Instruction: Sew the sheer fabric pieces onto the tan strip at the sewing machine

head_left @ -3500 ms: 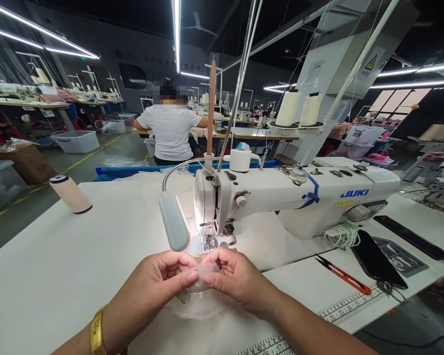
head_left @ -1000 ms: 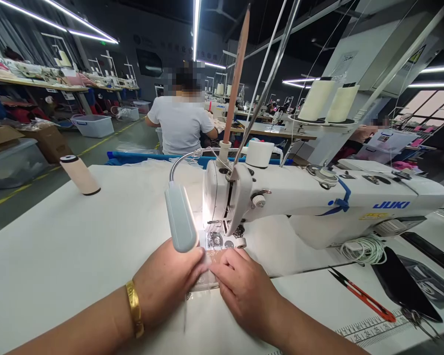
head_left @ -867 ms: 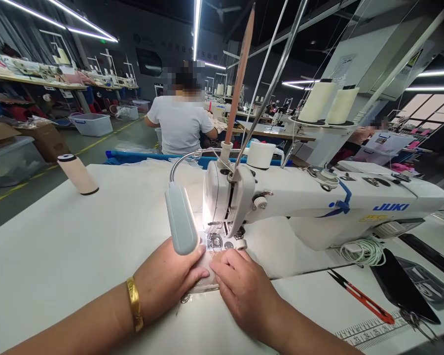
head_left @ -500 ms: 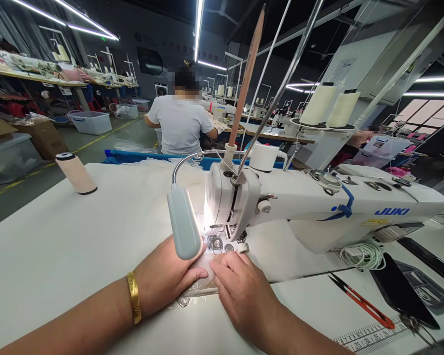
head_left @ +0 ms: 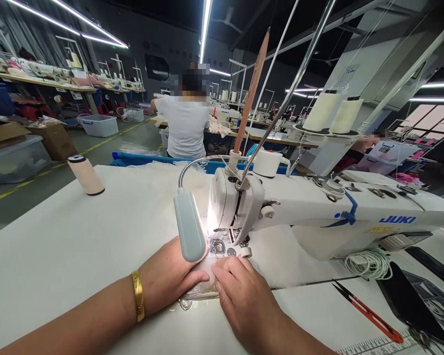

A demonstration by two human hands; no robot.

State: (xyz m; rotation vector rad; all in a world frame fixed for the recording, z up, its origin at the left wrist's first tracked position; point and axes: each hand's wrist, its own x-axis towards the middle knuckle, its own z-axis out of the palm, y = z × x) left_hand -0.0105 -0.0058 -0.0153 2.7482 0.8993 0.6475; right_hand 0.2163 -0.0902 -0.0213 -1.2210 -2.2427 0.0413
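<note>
feeding is best done with both hands kept flat and level, judging from the head view, so that the thin piece stays smooth as it nears the needle. the left hand (head_left: pixel 169 278) is pressed palm-down, fingers together, on the sheer fabric piece (head_left: pixel 202 288); the right hand (head_left: pixel 244 296) is laid flat on its other edge, fingertips just short of the presser foot (head_left: pixel 219 245). the piece is translucent, limp and slightly wrinkled, lying on the smooth white table (head_left: pixel 59 236). the sewing machine (head_left: pixel 318 212) is glossy and boxy; the lamp head (head_left: pixel 188 227) is matte, oblong. a tapered thread cone (head_left: pixel 86 175) stands well apart.
</note>
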